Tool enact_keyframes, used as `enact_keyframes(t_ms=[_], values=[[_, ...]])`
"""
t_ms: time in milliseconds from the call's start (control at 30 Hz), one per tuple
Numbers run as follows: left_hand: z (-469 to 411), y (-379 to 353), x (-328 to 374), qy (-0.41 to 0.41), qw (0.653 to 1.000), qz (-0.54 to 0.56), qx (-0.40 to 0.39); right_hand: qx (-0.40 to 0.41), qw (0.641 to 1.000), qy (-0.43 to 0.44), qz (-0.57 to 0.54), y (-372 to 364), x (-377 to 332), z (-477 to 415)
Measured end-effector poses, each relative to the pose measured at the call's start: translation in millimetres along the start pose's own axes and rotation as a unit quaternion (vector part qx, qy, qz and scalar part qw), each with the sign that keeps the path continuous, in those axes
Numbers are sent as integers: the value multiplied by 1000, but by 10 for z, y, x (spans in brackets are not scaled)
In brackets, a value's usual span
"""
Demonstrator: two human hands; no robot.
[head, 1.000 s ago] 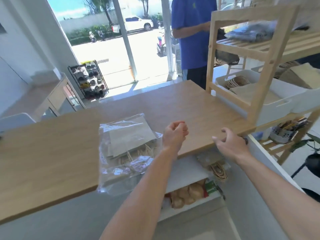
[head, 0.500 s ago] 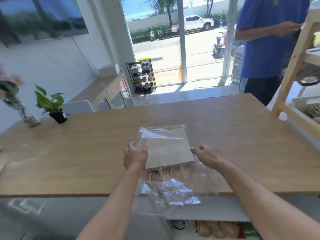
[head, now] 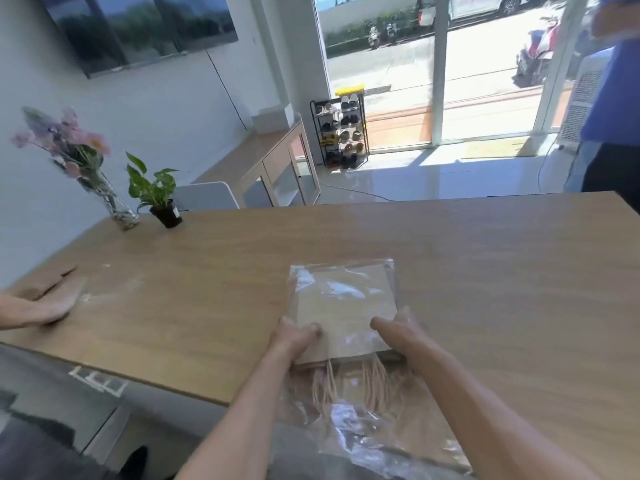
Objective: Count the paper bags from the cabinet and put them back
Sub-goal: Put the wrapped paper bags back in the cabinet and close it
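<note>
Hanging off the table (head: 485,271), the wrap (head: 363,420) is loose. The bags (head: 346,306) are pinched by the left hand (head: 294,337) and right hand (head: 394,332). They could be spilled if pulled fast.

The surface (head: 485,271) lies bare to the right of and beyond the plastic pack of paper bags (head: 343,306). On the left, another person's hand (head: 45,306) rests flat near the edge, well apart from the pack. A flower vase (head: 114,206) and a potted plant (head: 162,202) crowd the far left corner
</note>
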State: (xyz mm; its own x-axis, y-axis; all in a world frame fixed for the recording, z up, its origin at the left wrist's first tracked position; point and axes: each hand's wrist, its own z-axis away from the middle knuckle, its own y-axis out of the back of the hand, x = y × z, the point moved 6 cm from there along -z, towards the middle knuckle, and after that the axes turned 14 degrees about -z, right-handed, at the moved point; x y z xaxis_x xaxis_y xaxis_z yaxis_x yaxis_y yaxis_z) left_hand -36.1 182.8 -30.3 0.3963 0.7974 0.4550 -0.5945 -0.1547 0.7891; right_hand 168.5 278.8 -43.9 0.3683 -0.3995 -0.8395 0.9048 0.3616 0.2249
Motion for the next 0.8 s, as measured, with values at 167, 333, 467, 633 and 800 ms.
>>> enact_keyframes(t_ms=[167, 333, 467, 633, 800], values=[[-135, -56, -133, -19, 998, 53, -2, 20, 1000, 2, -15, 77, 15, 44], [14, 29, 67, -84, 986, 141, 3, 58, 996, 57, -43, 170, -100, 247], [344, 160, 230, -158, 977, 140, 30, 112, 984, 117, -68, 285, -195, 642], [695, 201, 240, -236, 962, 136, 3, 178, 970, 140, -92, 413, -117, 1286], [1148, 216, 104, -301, 946, 113, -44, 227, 955, 136, -135, 462, 121, 2006]])
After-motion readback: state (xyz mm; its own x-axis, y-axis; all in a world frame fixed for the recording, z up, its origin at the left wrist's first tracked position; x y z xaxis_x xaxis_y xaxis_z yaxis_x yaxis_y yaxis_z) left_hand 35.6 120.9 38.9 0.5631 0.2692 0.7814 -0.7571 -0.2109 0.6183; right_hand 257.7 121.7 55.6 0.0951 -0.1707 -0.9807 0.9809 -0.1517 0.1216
